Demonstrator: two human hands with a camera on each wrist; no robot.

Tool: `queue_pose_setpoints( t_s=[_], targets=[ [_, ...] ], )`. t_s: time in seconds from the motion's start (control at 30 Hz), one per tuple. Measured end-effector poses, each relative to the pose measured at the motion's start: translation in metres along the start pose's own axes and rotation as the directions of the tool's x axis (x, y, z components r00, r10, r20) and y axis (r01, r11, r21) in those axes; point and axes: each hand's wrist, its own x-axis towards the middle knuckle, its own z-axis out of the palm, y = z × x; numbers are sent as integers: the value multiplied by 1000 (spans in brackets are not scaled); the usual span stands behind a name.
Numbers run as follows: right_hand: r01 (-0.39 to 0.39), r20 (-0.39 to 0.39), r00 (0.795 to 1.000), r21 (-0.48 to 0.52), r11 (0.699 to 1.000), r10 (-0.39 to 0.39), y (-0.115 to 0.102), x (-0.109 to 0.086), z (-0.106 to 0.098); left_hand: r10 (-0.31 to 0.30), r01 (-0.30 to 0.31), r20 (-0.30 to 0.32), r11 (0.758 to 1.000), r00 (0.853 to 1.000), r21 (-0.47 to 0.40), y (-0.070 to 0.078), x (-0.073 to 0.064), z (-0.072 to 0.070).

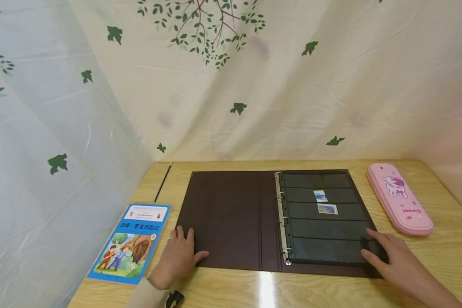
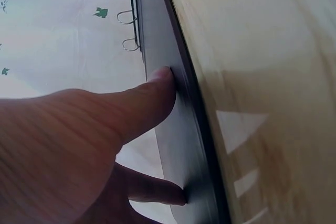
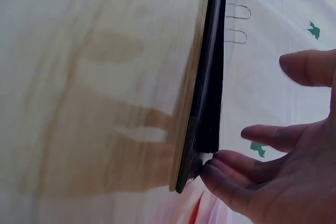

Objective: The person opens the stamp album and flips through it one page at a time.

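Note:
A dark brown ring binder (image 1: pixel 227 218) lies spread flat on the wooden table. Its metal rings (image 1: pixel 282 220) hold black pocket pages (image 1: pixel 327 248) on the right side. Two small stamps sit in the pockets, a blue-and-white stamp (image 1: pixel 320 196) above a landscape stamp (image 1: pixel 327 208). My left hand (image 1: pixel 179 254) rests on the lower left corner of the cover, thumb and fingertips touching it in the left wrist view. At the lower right corner is my right hand (image 1: pixel 398 261), its fingers extended, with lower fingertips (image 3: pixel 207 169) right at the binder's corner in the right wrist view.
Left of the binder lies a blue picture-cover book (image 1: pixel 128 244), with a thin dark pencil (image 1: pixel 163 182) behind it. A pink pencil case (image 1: pixel 400 199) stands on the right. Pale curtains (image 1: pixel 277 85) with leaf and bird prints enclose the table (image 1: pixel 231 288) at the back and sides.

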Motion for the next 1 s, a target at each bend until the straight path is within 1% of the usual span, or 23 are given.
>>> queue_pose_setpoints(
  t_s=[0.1,0.33,0.5,0.7,0.83,1.0],
  targets=[
    [25,-23,999,26,999,-25,1,-3,-1,5,-5,-6,1000,1000,4,-1,0,1],
    [82,-113,991,77,994,-73,-3,-8,0,11,-11,-18,1000,1000,-5,-1,-1,1],
    [61,-103,993,91,994,-51,-7,-11,0,15,-15,-16,1000,1000,-7,0,-1,0],
    [56,-100,994,96,994,-46,-11,-11,-1,19,-19,-17,1000,1000,-2,1,-1,-1],
    [84,-120,990,111,990,-70,-14,-11,-2,18,-18,-20,1000,1000,2,1,-1,-2],
    [116,-127,987,159,980,-97,-23,-11,-8,10,-10,-13,1000,1000,-4,2,-1,-2]
  ],
)
